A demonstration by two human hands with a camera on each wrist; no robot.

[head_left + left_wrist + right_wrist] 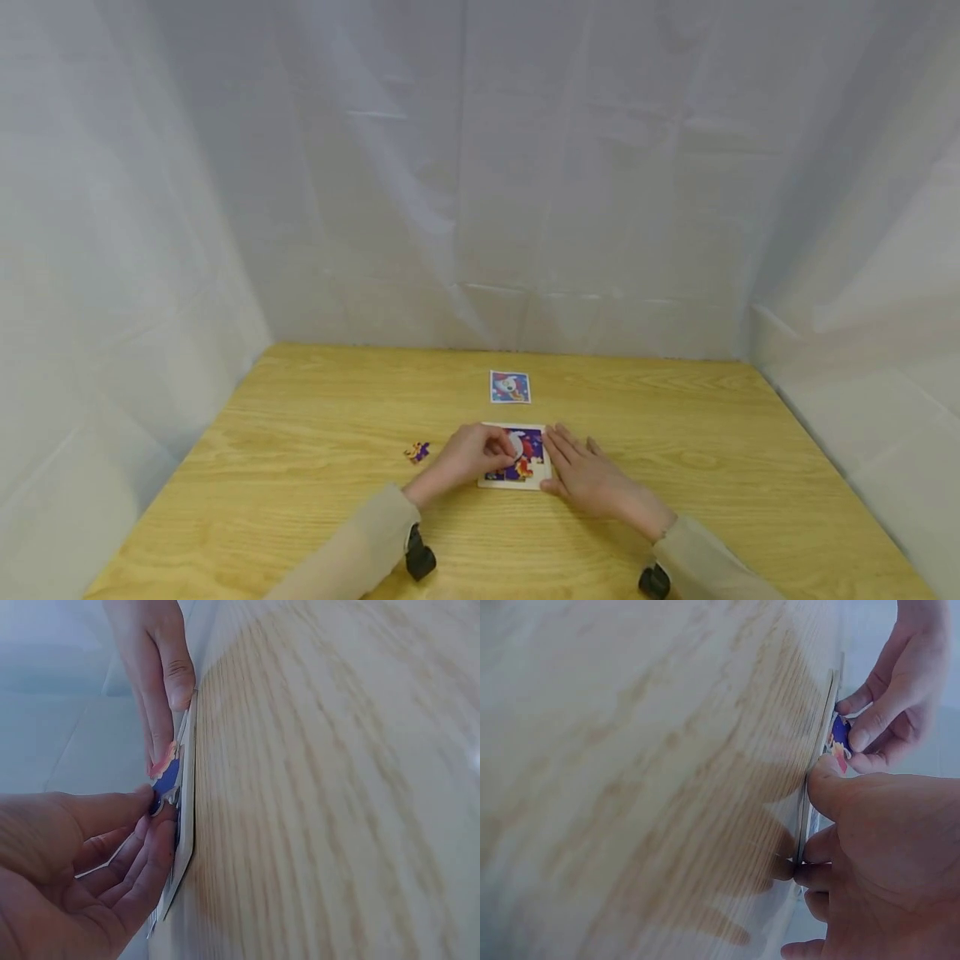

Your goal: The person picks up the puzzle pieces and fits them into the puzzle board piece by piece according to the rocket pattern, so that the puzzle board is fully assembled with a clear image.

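- The puzzle board (516,482) lies on the wooden table (315,433), and everything below is placed from it
- The left hand (471,455) sits over the board's left part, its grip pinched on a puzzle piece (166,780) between thumb and fingertips; the left wrist view shows the piece tilted, one edge lifted off the board's surface
- The right hand (587,475) lies against the board's right edge with fingers straight and relaxed, grasping nothing (it looks to be bracing the board so it does not slide); in the right wrist view its thumb presses on the board's rim (807,817)
- Most of the board's picture already shows purple and red, with a pale unfilled patch along its near right corner
- A loose piece (417,452) lies on the table to the left of the board, well apart from it
- A small reference card (510,387) lies beyond the board, toward the back of the table
- Step in hand, as I judge it: seating the pinched piece into its slot
- The next move likely calls for turning the piece until its tabs line up, lowering it flat and pressing it down while the right hand steadies the board
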